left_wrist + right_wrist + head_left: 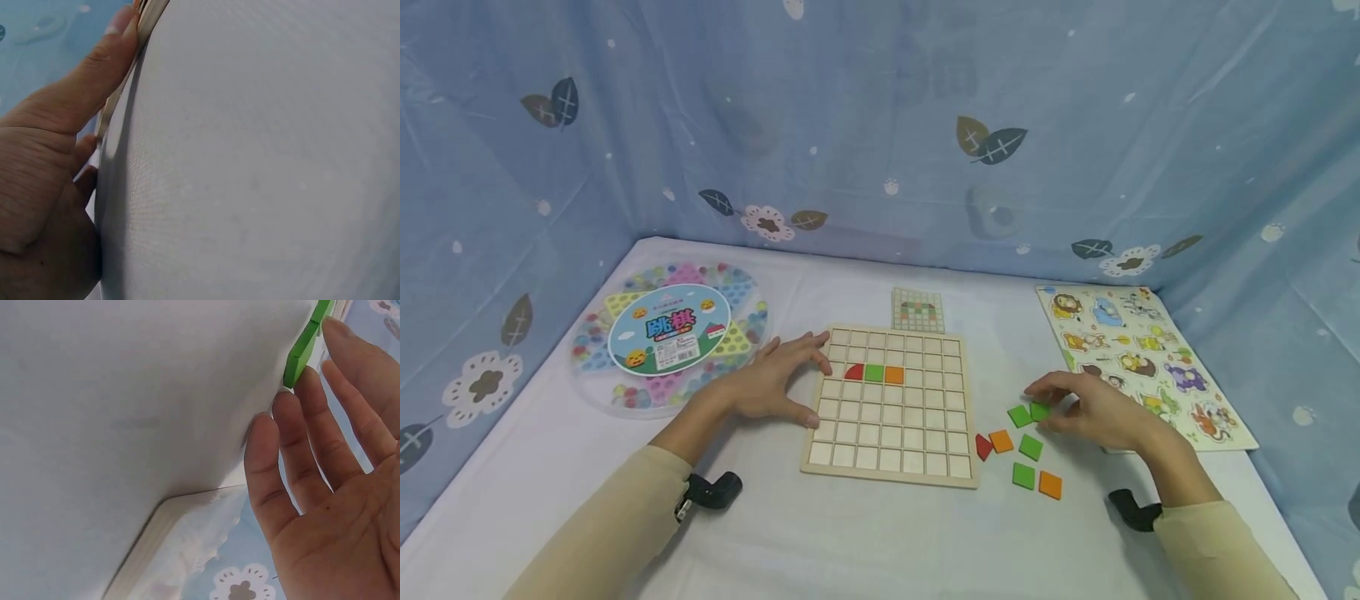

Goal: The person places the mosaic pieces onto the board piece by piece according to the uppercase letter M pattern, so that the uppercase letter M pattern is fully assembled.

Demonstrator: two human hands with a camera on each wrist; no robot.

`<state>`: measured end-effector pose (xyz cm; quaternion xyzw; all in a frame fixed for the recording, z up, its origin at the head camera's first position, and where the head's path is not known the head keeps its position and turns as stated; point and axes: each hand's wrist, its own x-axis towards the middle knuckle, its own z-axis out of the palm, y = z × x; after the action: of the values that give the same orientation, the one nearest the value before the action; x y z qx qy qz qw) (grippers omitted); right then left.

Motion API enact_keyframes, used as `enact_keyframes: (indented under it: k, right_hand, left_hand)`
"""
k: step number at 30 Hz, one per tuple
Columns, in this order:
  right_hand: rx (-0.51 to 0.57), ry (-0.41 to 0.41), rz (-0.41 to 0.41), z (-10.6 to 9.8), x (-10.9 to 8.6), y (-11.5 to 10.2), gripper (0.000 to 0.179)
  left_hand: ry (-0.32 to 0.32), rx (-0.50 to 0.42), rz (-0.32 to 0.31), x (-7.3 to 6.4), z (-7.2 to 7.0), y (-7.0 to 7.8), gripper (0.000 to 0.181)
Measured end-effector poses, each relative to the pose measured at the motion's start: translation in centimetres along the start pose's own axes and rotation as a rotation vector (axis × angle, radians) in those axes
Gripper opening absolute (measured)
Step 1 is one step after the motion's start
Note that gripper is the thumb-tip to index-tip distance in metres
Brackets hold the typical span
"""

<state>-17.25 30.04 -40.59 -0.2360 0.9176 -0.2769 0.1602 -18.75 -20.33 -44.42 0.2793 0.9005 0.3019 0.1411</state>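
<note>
A wooden grid board [892,455] lies flat, with a red quarter-round tile [854,372], a green square tile [874,373] and an orange square tile [894,375] side by side in one row. My left hand [773,379] rests at the board's left edge, thumb and fingers spread along it; the left wrist view shows the thumb [103,59] against the rim. Right of the board, my right hand [1093,410] has its thumb and fingertips around a loose green tile [1039,411], fingers loosely extended. Another green tile [1019,416] touches that one.
More green and orange tiles and a red piece [983,447] lie by the board's right side. A pattern card [917,311] sits behind the board. A round Chinese checkers set [670,329] is at left, an animal puzzle board [1138,358] at right. Blue curtains [880,125] surround the table.
</note>
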Motion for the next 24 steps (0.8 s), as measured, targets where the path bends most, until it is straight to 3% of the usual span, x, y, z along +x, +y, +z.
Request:
enact_keyframes:
  k: [24]
  right_hand:
    - [-0.055, 0.054, -0.028, 0.40, -0.67, 0.58, 0.036]
  left_hand:
    - [0.002, 0.006, -0.006, -0.06, -0.02, 0.21, 0.067]
